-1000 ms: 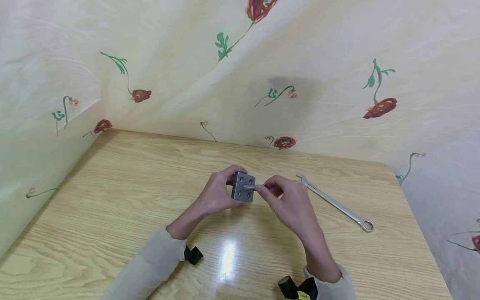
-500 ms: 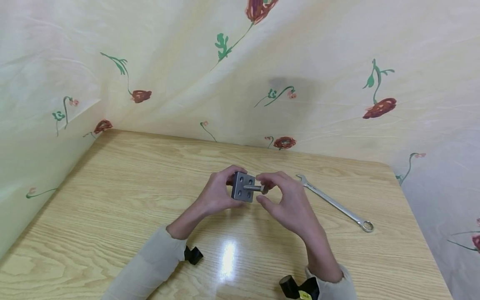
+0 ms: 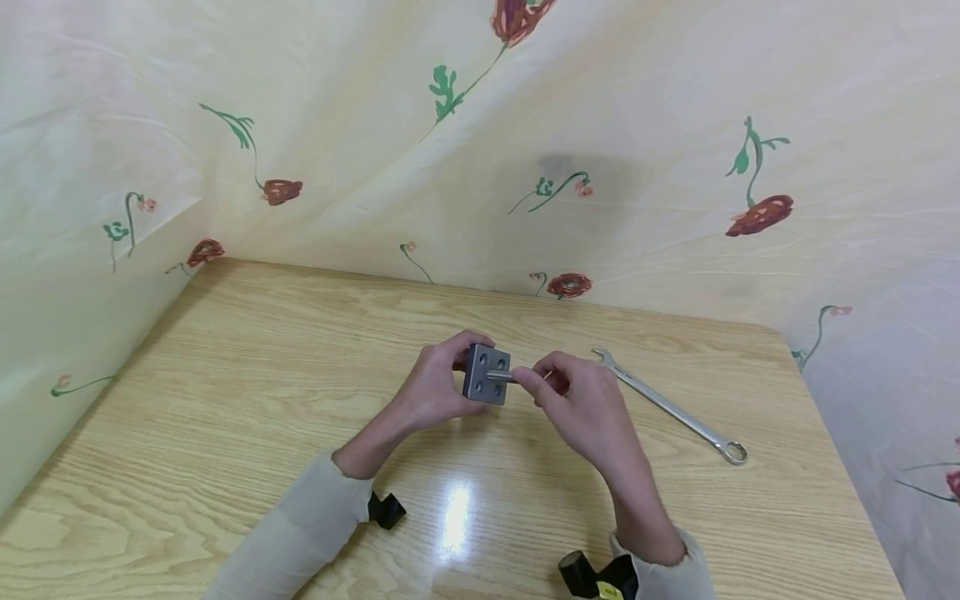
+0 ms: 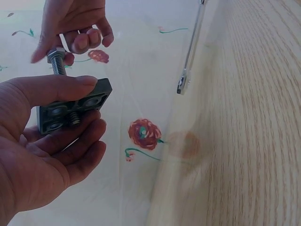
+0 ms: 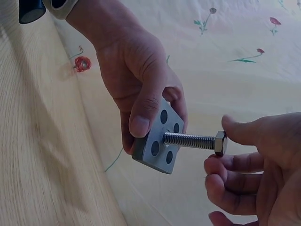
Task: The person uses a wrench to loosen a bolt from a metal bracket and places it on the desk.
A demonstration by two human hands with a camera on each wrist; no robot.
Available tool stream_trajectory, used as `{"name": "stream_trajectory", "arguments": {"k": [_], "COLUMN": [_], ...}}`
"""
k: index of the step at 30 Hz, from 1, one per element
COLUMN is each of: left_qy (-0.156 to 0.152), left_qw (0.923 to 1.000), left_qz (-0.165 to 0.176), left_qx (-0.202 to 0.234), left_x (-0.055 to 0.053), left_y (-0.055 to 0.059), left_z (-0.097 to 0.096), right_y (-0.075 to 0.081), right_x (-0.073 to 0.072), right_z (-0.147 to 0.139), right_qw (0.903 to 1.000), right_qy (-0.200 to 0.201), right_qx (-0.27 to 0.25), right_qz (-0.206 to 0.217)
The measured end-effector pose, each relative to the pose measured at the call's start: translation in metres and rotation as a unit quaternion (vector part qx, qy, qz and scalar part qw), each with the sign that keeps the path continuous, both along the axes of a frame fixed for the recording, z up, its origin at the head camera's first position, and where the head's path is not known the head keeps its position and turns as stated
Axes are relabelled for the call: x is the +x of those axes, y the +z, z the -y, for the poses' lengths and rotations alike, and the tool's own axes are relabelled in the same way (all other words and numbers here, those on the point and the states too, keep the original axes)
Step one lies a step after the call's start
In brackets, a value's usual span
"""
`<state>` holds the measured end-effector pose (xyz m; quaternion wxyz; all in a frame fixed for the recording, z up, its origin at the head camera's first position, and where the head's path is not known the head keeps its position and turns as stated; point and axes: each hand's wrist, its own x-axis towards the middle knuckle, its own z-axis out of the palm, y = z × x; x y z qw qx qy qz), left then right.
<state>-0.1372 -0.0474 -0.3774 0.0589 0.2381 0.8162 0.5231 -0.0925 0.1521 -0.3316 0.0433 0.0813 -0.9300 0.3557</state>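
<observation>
A square dark-metal plate (image 3: 487, 397) with round holes near its corners is held up by my left hand (image 3: 431, 392), thumb on one side and fingers on the other. Through its middle passes a threaded hex bolt (image 5: 190, 140); in the left wrist view its threaded end shows on the plate's other face. Much of the shank still stands out toward the right. My right hand (image 3: 588, 408) pinches the hex head (image 5: 220, 143) between thumb and index finger, the other fingers curled below. In the head view those fingers hide the head.
A long combination wrench (image 3: 667, 404) lies on the wood-grain table (image 3: 247, 375), right of the hands. Behind and at the sides hangs a pale cloth (image 3: 360, 167) with painted flowers. Black wrist cameras sit at both cuffs, the left camera (image 3: 387, 510) close over the table.
Half a second ago the right thumb and fingers were spread off the bolt head; now they pinch it again. The left hand and plate stay where they were.
</observation>
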Motion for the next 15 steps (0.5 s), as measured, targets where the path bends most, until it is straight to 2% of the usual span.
{"name": "stream_trajectory", "arguments": {"k": [9,15], "left_qy": [0.001,-0.002], "left_qw": [1.0000,1.0000], "left_qz": [0.000,-0.007], "left_qx": [-0.001,-0.001], "left_x": [-0.0003,-0.0008], "left_y": [-0.0009,-0.0014], "left_z": [0.0006,0.0001], "right_y": [-0.0019,-0.0027], "right_x": [0.0024,0.0029], "right_z": [0.0013,0.0007], "right_qw": [0.9940,0.9896], "right_qy": [0.042,0.066], "right_qx": [-0.004,-0.016], "right_qz": [-0.101,-0.126]}}
